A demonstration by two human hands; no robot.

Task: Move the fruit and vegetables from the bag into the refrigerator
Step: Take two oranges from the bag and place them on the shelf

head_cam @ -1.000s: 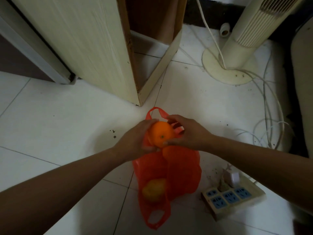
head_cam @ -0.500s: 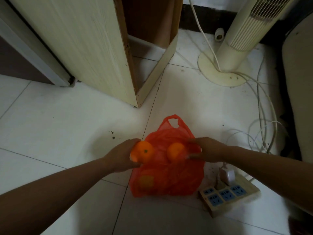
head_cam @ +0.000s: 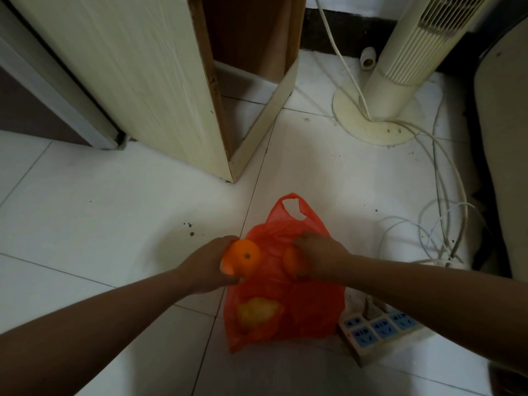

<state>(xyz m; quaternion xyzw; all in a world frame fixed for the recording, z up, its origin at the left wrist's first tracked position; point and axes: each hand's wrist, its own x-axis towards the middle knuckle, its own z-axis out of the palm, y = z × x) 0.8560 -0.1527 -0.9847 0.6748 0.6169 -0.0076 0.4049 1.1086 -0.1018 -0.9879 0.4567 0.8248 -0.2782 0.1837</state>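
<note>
The left hand (head_cam: 208, 265) grasps an orange (head_cam: 243, 257) at the left edge of the red bag (head_cam: 300, 307), which lies flat on the floor (head_cam: 100, 224). This orange is already out of the bag. To the right of it, the right hand (head_cam: 323, 257) is curled over a second orange (head_cam: 290, 262); I cannot tell if this one is inside the plastic or on top of it, nor if the fingers grip it firmly. A yellowish fruit (head_cam: 257, 311) shows through the near part of the bag.

I judge the step in hand is to take the fruit out. To do it well, the right hand should close fully around the second orange and lift it straight up, so that the thin plastic does not come up with it. The bag is soft and light and may cling to the fingers, and round fruit rolls easily on a smooth floor.

The floor is of pale glossy tiles with some dark specks. At far left stands a light wooden cabinet (head_cam: 143, 81). At far right is a tower fan (head_cam: 400, 67) with loose white cables (head_cam: 445, 195) on the floor, and a power strip (head_cam: 377, 330) just beside the bag on its right. No refrigerator can be recognised for certain, so the fruit has yet to be carried there.
</note>
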